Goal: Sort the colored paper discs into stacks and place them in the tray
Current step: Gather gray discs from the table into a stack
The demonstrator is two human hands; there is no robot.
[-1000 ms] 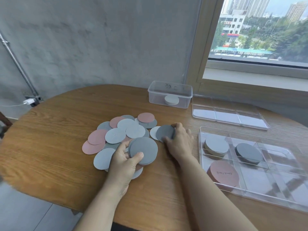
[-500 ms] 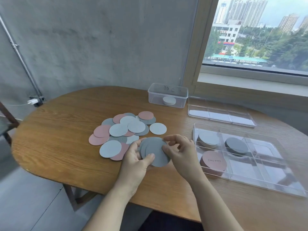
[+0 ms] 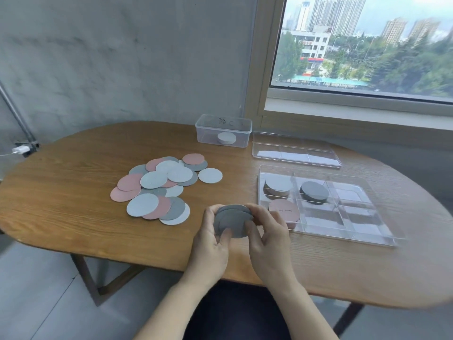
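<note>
L hand (image 3: pixel 211 244) & R hand (image 3: pixel 267 241) grip small uneven stack of dark-grey discs (image 3: pixel 232 220).

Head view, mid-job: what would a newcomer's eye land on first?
Centre foreground, the left hand and right hand grip a small stack of dark grey paper discs. Beyond them to the left spreads a loose pile of pink and grey paper discs. To the right, a clear plastic divided tray holds a light grey stack, a dark grey stack and a pink stack.
</note>
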